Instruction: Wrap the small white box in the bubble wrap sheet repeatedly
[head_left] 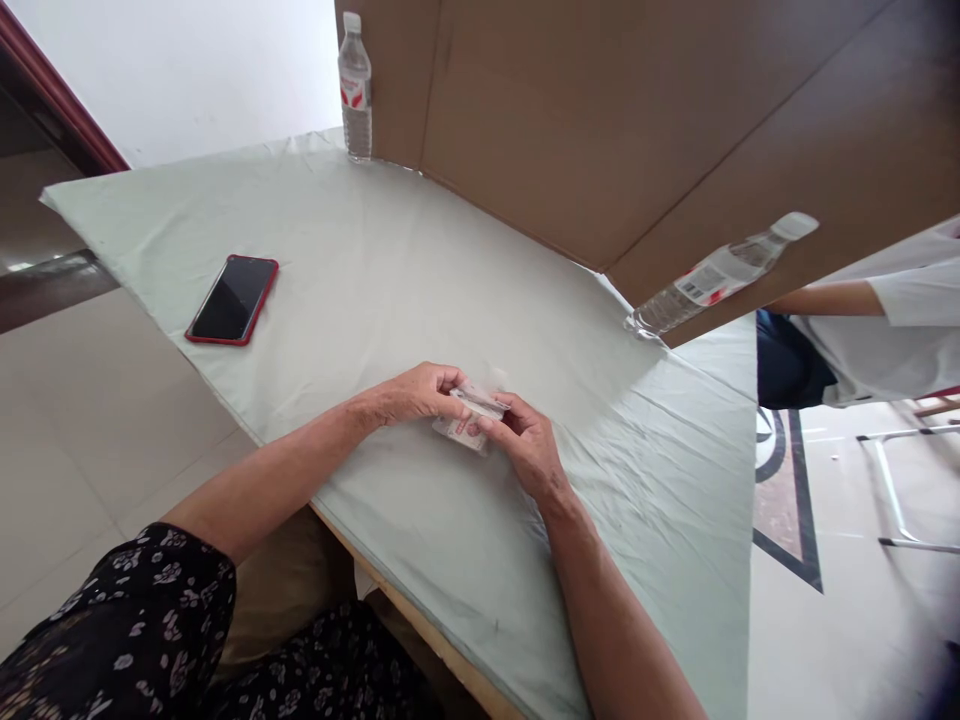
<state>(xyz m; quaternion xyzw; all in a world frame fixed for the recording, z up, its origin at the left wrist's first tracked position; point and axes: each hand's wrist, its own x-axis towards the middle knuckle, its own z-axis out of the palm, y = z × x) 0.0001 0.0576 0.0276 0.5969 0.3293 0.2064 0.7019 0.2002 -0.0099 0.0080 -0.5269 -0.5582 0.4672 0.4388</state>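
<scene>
Between my two hands is a small pale packet [463, 432] with red print, held just over the cloth near the table's front edge. Its upper edge looks wrinkled like thin plastic; I cannot tell what is inside. My left hand [421, 393] pinches the left upper side of the packet, thumb in front. On the other side, my right hand [531, 450] grips the right edge with thumb and fingers. Both hands are closed, and part of the packet is hidden behind the fingers.
A pale green cloth [360, 270] covers the table. A phone in a red case [232, 300] lies at left. Brown cardboard panels [570, 120] rise at the back, with a water bottle [356, 90] and another bottle [712, 280] beside them. Another person's arm [832, 300] shows at right.
</scene>
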